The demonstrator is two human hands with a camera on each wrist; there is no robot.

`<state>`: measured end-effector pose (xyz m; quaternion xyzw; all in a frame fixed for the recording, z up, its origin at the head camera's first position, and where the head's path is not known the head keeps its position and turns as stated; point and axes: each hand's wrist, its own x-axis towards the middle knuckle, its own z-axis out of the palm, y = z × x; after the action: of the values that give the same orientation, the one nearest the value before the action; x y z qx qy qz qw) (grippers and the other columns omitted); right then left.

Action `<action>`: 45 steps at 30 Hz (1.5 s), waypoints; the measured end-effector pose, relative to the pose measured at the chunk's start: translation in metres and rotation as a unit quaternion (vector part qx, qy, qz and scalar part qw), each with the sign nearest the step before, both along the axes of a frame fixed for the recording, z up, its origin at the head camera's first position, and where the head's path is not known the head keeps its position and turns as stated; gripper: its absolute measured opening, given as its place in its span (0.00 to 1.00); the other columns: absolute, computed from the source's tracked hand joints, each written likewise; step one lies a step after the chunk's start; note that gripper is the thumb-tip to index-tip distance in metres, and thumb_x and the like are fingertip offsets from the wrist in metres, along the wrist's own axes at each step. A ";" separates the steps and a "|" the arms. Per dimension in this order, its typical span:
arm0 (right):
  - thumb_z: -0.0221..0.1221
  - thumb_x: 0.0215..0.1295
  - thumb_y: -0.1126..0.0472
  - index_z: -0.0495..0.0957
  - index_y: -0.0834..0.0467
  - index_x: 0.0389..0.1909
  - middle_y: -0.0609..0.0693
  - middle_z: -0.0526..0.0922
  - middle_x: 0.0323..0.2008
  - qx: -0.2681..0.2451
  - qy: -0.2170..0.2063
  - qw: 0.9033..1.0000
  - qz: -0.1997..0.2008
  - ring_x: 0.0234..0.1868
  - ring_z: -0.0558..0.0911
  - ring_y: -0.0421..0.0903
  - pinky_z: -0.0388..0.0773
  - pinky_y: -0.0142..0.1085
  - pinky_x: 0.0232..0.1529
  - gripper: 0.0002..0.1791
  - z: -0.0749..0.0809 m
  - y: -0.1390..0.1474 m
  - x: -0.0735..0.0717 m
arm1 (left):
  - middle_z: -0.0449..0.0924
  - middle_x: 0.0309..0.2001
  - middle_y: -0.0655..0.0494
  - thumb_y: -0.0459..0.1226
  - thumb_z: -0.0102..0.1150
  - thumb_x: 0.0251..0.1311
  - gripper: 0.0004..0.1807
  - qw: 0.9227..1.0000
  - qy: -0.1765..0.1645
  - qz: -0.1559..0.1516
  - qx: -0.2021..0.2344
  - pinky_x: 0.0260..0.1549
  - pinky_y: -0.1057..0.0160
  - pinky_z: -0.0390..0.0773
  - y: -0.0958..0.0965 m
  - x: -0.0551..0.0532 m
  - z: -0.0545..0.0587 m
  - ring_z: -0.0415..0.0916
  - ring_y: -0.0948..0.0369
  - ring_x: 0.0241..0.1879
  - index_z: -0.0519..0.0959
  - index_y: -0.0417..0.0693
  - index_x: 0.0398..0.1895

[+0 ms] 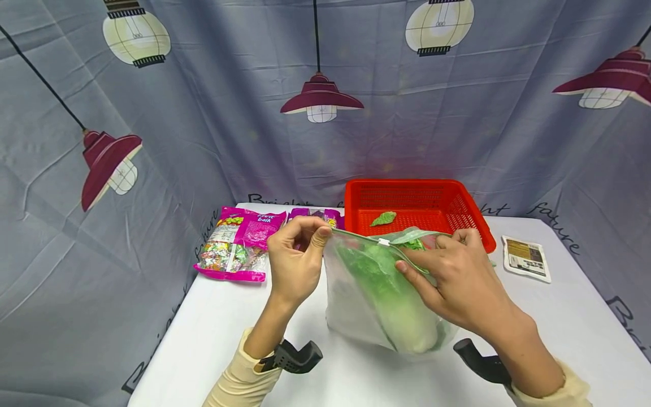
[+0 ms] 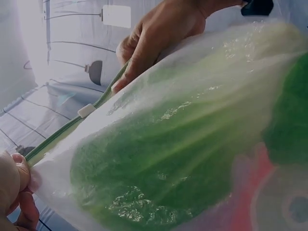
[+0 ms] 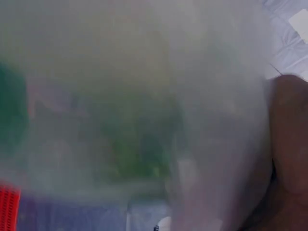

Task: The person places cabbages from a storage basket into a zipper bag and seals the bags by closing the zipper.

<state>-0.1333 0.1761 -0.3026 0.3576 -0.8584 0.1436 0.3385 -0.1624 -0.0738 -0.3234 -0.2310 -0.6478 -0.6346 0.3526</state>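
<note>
A frosted zip bag (image 1: 348,305) with a green closure strip hangs between my hands above the white table. Through its wall shows a Chinese cabbage (image 1: 407,316), leaves upward and pale base at the bottom. My left hand (image 1: 295,263) pinches the bag's upper left corner between thumb and fingers. On the other side, my right hand (image 1: 458,277) grips the top edge, index finger and thumb along the strip. The white slider (image 2: 86,110) sits on the strip between both hands. Right of it the mouth gapes. Blurred bag plastic fills most of the right wrist view.
Behind the bag stands a red plastic basket (image 1: 396,184) with a green leaf (image 1: 383,219) inside. A pink candy bag (image 1: 239,243) lies at the back left, beside a purple packet (image 1: 333,216). A small flat packet (image 1: 526,259) lies on the right.
</note>
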 end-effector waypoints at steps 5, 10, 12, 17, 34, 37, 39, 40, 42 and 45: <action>0.48 0.70 0.37 0.86 0.50 0.31 0.38 0.76 0.19 -0.007 -0.018 1.000 -0.003 0.22 0.72 0.41 0.57 0.43 0.34 0.26 0.006 0.004 0.001 | 0.74 0.19 0.55 0.32 0.67 0.56 0.04 1.000 0.005 -0.009 0.000 0.14 0.66 0.60 0.000 0.000 0.000 0.62 0.61 0.16 0.82 0.40 0.31; 0.53 0.69 0.40 0.85 0.56 0.28 0.44 0.77 0.20 -0.087 0.055 0.995 0.021 0.21 0.67 0.42 0.54 0.41 0.32 0.25 0.016 -0.009 0.000 | 0.75 0.21 0.53 0.30 0.66 0.56 0.03 1.000 0.006 -0.021 0.004 0.14 0.66 0.61 0.003 -0.001 0.001 0.62 0.61 0.16 0.82 0.39 0.31; 0.54 0.68 0.41 0.83 0.56 0.25 0.44 0.73 0.18 -0.111 0.077 0.990 0.029 0.21 0.64 0.43 0.53 0.39 0.31 0.24 0.021 -0.016 0.001 | 0.76 0.22 0.53 0.31 0.66 0.56 0.03 1.000 0.005 -0.024 0.004 0.14 0.66 0.61 0.003 -0.001 0.002 0.63 0.61 0.16 0.81 0.39 0.32; 0.58 0.65 0.42 0.84 0.57 0.31 0.46 0.73 0.22 -0.133 0.069 0.987 0.049 0.26 0.67 0.46 0.54 0.35 0.33 0.21 0.026 -0.026 -0.002 | 0.77 0.22 0.53 0.32 0.66 0.57 0.04 1.000 0.007 -0.026 0.005 0.13 0.66 0.62 0.004 -0.001 0.001 0.63 0.61 0.16 0.82 0.38 0.32; 0.58 0.67 0.45 0.87 0.55 0.29 0.42 0.71 0.22 -0.138 0.048 0.984 0.098 0.26 0.65 0.41 0.53 0.36 0.34 0.19 0.018 -0.023 -0.008 | 0.79 0.25 0.52 0.30 0.66 0.55 0.03 0.999 0.011 -0.032 -0.004 0.14 0.66 0.62 0.003 -0.001 0.000 0.64 0.60 0.17 0.81 0.39 0.31; 0.58 0.68 0.45 0.87 0.55 0.28 0.42 0.71 0.21 -0.137 0.055 0.984 0.103 0.25 0.65 0.41 0.54 0.37 0.35 0.19 0.018 -0.020 -0.007 | 0.79 0.25 0.52 0.31 0.66 0.56 0.03 0.999 0.015 -0.028 -0.007 0.14 0.66 0.61 0.002 0.000 0.000 0.63 0.60 0.17 0.81 0.40 0.30; 0.58 0.68 0.45 0.87 0.55 0.27 0.42 0.70 0.21 -0.134 0.058 0.984 0.105 0.25 0.65 0.41 0.54 0.37 0.35 0.19 0.018 -0.018 -0.007 | 0.78 0.24 0.52 0.31 0.66 0.56 0.03 1.000 0.016 -0.024 -0.010 0.14 0.66 0.61 0.002 0.000 -0.001 0.63 0.60 0.17 0.81 0.40 0.30; 0.58 0.68 0.45 0.87 0.55 0.27 0.42 0.70 0.21 -0.134 0.061 0.983 0.106 0.25 0.64 0.41 0.53 0.37 0.35 0.20 0.019 -0.017 -0.007 | 0.78 0.23 0.53 0.31 0.66 0.56 0.03 1.000 0.016 -0.022 -0.011 0.14 0.66 0.61 0.001 0.000 -0.001 0.63 0.60 0.17 0.81 0.40 0.30; 0.57 0.68 0.45 0.86 0.55 0.26 0.42 0.70 0.21 -0.133 0.064 0.983 0.107 0.24 0.64 0.41 0.53 0.37 0.35 0.20 0.019 -0.015 -0.007 | 0.77 0.22 0.54 0.31 0.66 0.56 0.03 1.000 0.015 -0.019 -0.015 0.14 0.67 0.60 0.001 0.000 -0.002 0.62 0.61 0.17 0.81 0.40 0.30; 0.57 0.68 0.45 0.86 0.54 0.25 0.42 0.70 0.20 -0.130 0.070 0.983 0.106 0.24 0.64 0.42 0.52 0.37 0.34 0.20 0.019 -0.012 -0.006 | 0.76 0.21 0.54 0.31 0.66 0.55 0.03 1.000 0.016 -0.016 -0.019 0.14 0.67 0.60 0.000 -0.001 -0.002 0.62 0.61 0.17 0.81 0.40 0.30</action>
<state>-0.1390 0.1636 -0.2833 0.4089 -0.7635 0.2639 0.4244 -0.1629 -0.0735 -0.3259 -0.2581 -0.6505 -0.6234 0.3487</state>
